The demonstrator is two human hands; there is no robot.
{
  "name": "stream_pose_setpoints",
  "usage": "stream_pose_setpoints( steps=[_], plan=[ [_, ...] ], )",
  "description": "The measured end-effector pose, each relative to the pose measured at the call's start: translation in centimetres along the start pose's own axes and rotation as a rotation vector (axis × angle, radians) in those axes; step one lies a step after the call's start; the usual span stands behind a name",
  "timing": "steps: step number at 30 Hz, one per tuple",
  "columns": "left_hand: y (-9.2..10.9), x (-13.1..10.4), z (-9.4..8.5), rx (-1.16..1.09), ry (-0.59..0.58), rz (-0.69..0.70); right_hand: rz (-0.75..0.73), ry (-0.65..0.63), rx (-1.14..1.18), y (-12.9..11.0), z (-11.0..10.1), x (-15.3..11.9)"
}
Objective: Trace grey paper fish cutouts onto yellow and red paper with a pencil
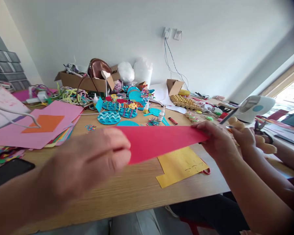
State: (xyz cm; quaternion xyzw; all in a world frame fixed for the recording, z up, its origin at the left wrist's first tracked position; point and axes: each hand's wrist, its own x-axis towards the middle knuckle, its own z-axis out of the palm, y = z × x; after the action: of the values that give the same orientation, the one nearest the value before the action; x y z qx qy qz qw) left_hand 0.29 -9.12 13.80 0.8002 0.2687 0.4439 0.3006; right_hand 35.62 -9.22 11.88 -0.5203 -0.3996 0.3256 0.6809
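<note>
A sheet of red paper (159, 140) is stretched between my two hands above the table. My left hand (88, 160), slightly blurred, pinches its left end between thumb and fingers. At the far end my right hand (214, 137) is closed on the paper's narrower right side. A thin grey tool (228, 116) juts up behind my right hand; I cannot tell which hand holds it. Below the red sheet, a yellow paper (181, 164) with a notched corner and small pencil marks lies on the table.
A co-worker's hand (245, 137) is close on the right, near black-handled scissors (259, 127). Pink paper sheets (49, 114) with an orange piece (44, 123) are stacked left, above a phone (12, 171). Blue paper crafts (109, 117), glue bottles (161, 115) and an egg carton (186, 101) stand behind.
</note>
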Motion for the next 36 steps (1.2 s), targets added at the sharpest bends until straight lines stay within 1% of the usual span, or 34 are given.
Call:
stream_pose_setpoints(
  steps=[2,3,4,5,6,8,11,13,16,19,22,24,27,32,36],
  plan=[
    [-1.1,-2.0,0.8,0.395,-0.105,0.353,0.053,-0.069,-0.065,1.3,-0.5,0.4],
    [-1.7,-2.8,1.3,0.544,-0.193,0.532,0.08,-0.103,-0.087,2.0,-0.7,0.6],
    [-2.2,-3.4,1.9,0.635,-0.228,0.658,0.11,-0.144,-0.118,2.7,-0.8,0.9],
    [-2.6,-3.9,2.4,0.662,-0.23,0.673,0.13,-0.174,-0.145,3.3,-0.9,1.2],
    [-3.0,-4.1,3.0,0.664,-0.26,0.717,0.15,-0.207,-0.173,4.0,-0.8,1.5],
    [-3.6,-4.2,4.1,0.701,-0.379,0.714,0.201,-0.273,-0.257,5.0,-0.3,2.0],
    [-4.6,-4.2,5.7,0.722,-0.543,0.707,0.315,-0.353,-0.447,5.9,0.7,2.6],
    [-5.3,-4.4,6.7,0.718,-0.596,0.703,0.367,-0.383,-0.556,6.2,1.2,2.9],
    [-6.1,-4.5,7.7,0.69,-0.599,0.726,0.366,-0.424,-0.607,6.6,1.7,3.4],
    [-6.4,-4.2,8.3,0.676,-0.597,0.729,0.286,-0.456,-0.604,7.0,2.0,4.3],
    [-6.4,-3.7,8.9,0.674,-0.599,0.719,0.162,-0.494,-0.666,7.4,2.4,5.5],
    [-6.4,-3.5,9.4,0.673,-0.597,0.713,0.069,-0.527,-0.758,7.9,2.8,6.4],
    [-6.7,-3.5,10.2,0.674,-0.624,0.683,-0.061,-0.579,-0.973,8.7,3.5,7.7],
    [-7.3,-3.6,11.0,0.669,-0.671,0.678,-0.133,-0.621,-1.104,9.6,5.0,9.0],
    [-7.3,-3.5,11.4,0.682,-0.672,0.661,-0.207,-0.659,-1.183,9.8,6.1,9.3]
  ],
)
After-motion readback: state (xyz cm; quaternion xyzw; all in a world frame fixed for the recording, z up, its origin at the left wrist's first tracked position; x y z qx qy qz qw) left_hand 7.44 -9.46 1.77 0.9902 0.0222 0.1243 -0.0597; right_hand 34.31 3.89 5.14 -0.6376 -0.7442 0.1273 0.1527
